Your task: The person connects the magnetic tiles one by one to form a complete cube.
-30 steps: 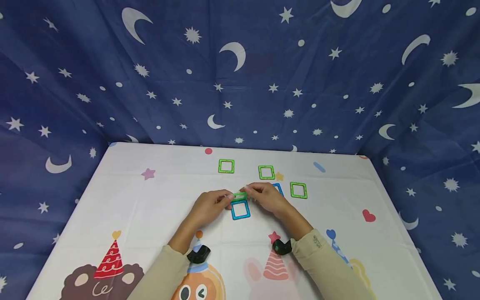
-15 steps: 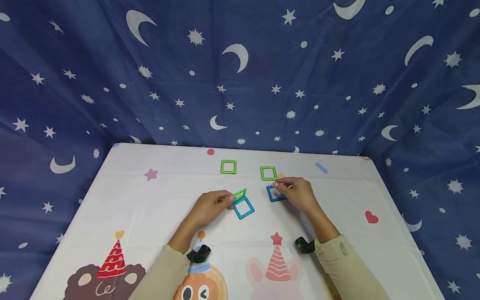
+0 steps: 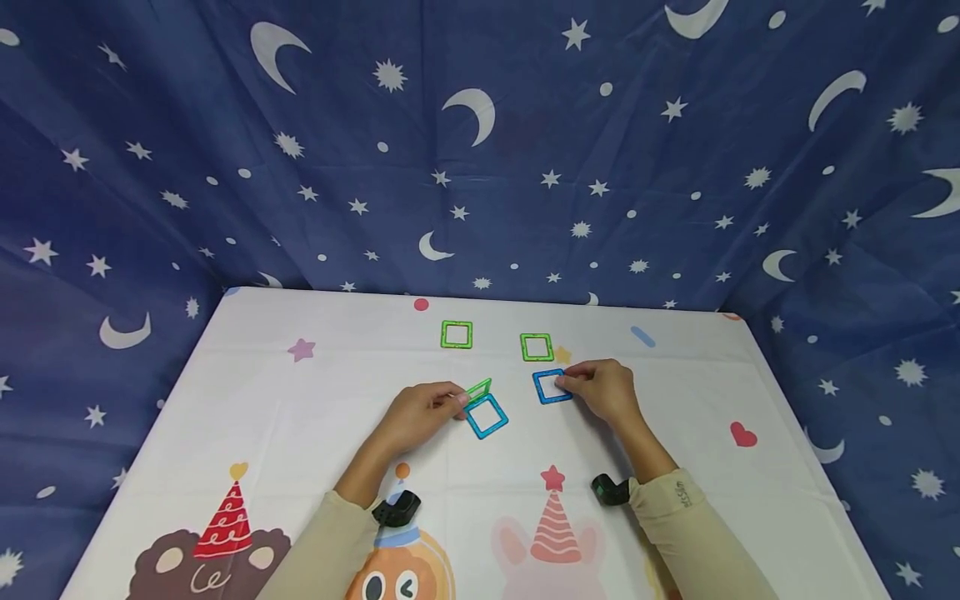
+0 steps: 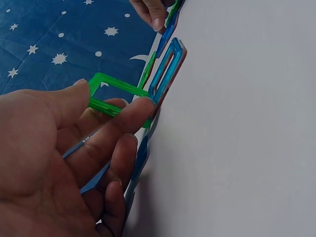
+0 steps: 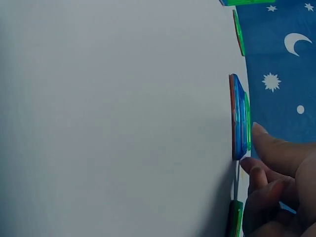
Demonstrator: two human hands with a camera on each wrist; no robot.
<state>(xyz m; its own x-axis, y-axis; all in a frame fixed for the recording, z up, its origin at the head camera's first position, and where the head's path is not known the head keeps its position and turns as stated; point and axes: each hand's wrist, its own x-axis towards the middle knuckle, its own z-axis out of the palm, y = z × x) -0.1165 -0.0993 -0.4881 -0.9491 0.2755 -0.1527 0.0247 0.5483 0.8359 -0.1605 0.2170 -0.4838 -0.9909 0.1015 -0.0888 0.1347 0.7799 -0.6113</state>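
Observation:
My left hand (image 3: pixel 423 412) pinches a green square magnetic tile frame (image 4: pixel 121 85) between thumb and fingers. A light-blue square frame (image 3: pixel 494 429) joins it along one edge, the green one tilted up from it. My right hand (image 3: pixel 609 392) is at the right side of a darker blue square frame (image 3: pixel 555 400) on the table. In the right wrist view its thumb and forefinger are spread near that frame's end; whether they touch it is unclear. Another green frame (image 5: pixel 237 217), hidden by the right hand in the head view, lies beside those fingers.
Farther back on the white printed tablecloth (image 3: pixel 360 417) lie two green square frames, one left (image 3: pixel 457 346) and one behind the blue frame (image 3: pixel 537 359). A dark-blue curtain (image 3: pixel 525 242) with moons and stars surrounds the back and sides.
My right hand has left the joined green and light-blue frames and moved right to the darker blue frame. The joined pair has turned slightly in my left hand, which stays in place.

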